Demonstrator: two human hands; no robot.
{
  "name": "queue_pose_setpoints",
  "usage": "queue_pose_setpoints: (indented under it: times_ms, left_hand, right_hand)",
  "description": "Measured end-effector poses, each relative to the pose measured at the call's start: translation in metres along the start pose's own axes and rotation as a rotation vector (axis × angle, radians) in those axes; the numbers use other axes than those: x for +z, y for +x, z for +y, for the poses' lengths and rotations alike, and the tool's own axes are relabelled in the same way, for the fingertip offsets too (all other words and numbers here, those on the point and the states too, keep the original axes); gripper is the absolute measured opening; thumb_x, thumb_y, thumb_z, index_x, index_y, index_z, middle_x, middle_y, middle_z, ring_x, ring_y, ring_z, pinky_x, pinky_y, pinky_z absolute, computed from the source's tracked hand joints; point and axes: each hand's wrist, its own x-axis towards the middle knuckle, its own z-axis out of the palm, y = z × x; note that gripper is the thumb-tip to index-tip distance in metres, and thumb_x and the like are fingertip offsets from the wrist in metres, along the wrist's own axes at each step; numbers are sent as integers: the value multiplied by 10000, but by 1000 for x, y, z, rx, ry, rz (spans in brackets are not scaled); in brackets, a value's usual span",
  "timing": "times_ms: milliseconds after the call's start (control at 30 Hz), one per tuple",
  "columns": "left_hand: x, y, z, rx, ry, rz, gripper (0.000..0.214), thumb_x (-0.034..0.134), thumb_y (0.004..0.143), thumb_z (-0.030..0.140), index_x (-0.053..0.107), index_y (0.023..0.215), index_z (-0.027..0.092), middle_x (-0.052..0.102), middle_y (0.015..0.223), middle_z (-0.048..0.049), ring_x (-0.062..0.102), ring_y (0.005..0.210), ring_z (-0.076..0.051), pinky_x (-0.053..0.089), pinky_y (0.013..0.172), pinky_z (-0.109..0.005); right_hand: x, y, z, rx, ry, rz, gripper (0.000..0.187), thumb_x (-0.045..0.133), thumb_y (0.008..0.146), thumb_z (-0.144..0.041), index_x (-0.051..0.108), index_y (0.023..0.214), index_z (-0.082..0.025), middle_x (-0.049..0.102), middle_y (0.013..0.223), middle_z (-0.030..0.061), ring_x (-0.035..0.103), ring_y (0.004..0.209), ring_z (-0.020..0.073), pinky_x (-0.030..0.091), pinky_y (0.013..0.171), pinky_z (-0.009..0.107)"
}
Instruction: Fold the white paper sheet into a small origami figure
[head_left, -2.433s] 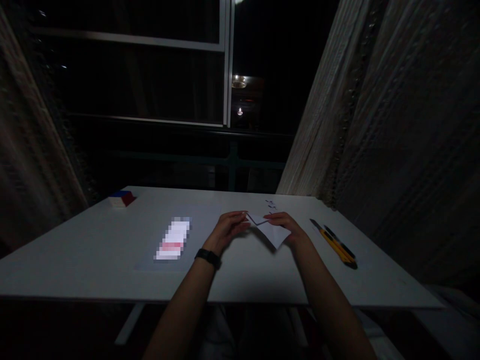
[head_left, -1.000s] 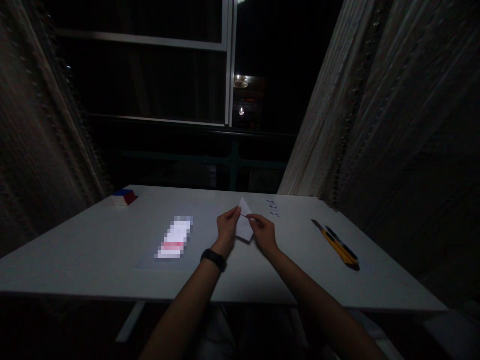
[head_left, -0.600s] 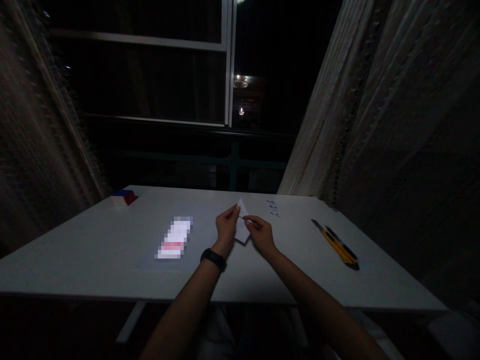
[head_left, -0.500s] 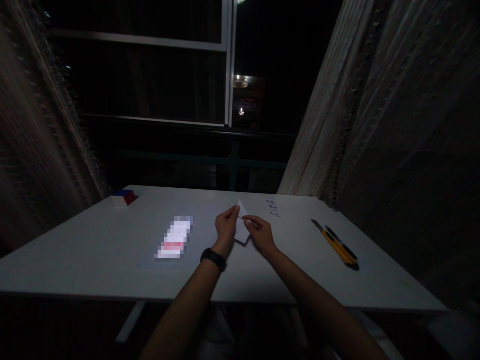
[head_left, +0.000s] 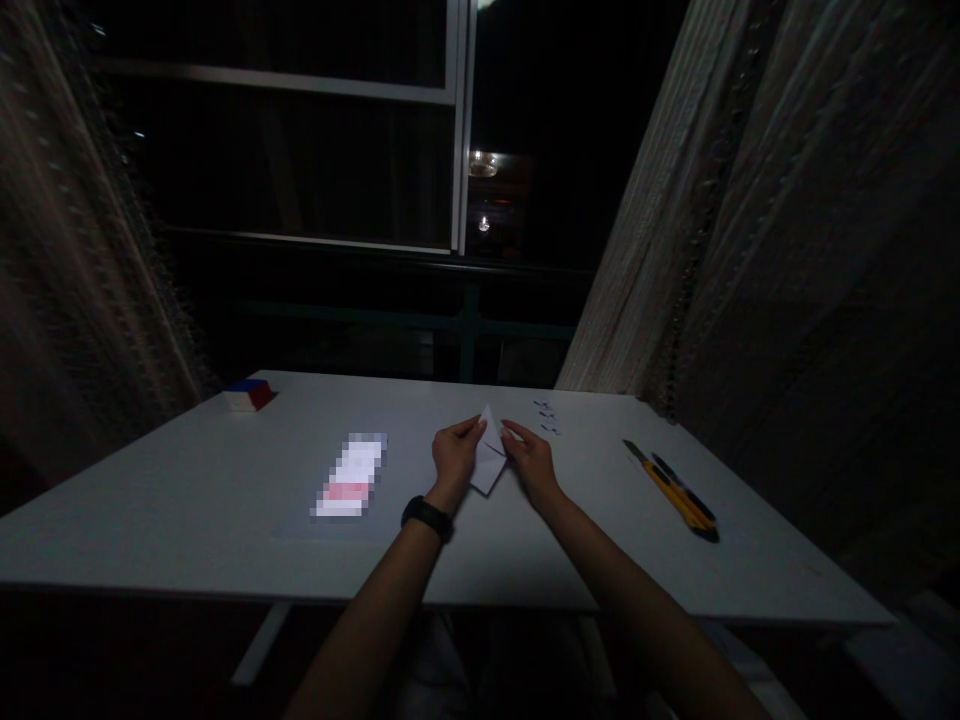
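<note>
A small folded piece of white paper [head_left: 488,458] is held just above the white table [head_left: 187,500], its tip pointing up. My left hand [head_left: 454,458], with a dark watch on the wrist, pinches the paper's left edge. On the right side of the paper, my right hand [head_left: 532,460] has its fingers closed on the edge. Both hands meet near the paper's top corner.
A yellow utility knife [head_left: 666,484] and a dark pen [head_left: 686,494] lie at the right. A flat blurred card [head_left: 349,478] rests left of my hands. A red-and-blue block [head_left: 244,394] sits at the far left corner. Curtains hang on both sides.
The paper was wide and flat between my spread hands at first. It is now folded narrower and upright, with both hands drawn close together on it.
</note>
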Motion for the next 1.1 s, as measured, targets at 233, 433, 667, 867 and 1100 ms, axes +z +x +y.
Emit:
queue_pose_setpoints:
  times_ms: [233,433,667,867,1100]
  left_hand:
    - [5,-14,12,127,214,-148,209,664,688,348,718,869,259,700,898,-70,605,885,-233,392,838,-312]
    - [7,-22,21,178,263,-231,190,631,718,329,717,877,271,694,838,-48,588,821,-196,376,812,-272]
    - [7,-18,14,264,307,-253,200,613,741,331,711,900,261,695,861,-56,600,804,-189,388,767,-268]
    - [7,-15,10,289,355,-297,224,610,744,329,697,941,266,698,884,-54,605,827,-194,394,783,-285]
    - [9,-16,10,259,324,-273,226,630,732,346,701,927,255,698,910,-54,618,852,-192,410,783,-277]
  right_hand:
    - [-7,11,-1,60,31,32,449,695,585,-489,680,880,-152,641,596,14,555,517,156,444,505,282]
    - [-13,12,-8,89,93,9,305,745,537,-416,677,673,-151,640,593,19,555,548,142,432,531,260]
    - [-15,12,-10,111,142,57,293,762,514,-382,669,686,-165,631,599,8,544,543,133,432,522,256]
    - [-17,13,-11,102,148,64,252,752,548,-354,678,694,-163,629,625,5,531,556,116,432,536,242]
    - [-21,13,-16,181,257,13,217,766,532,-293,674,676,-159,654,690,19,568,624,124,454,582,235]
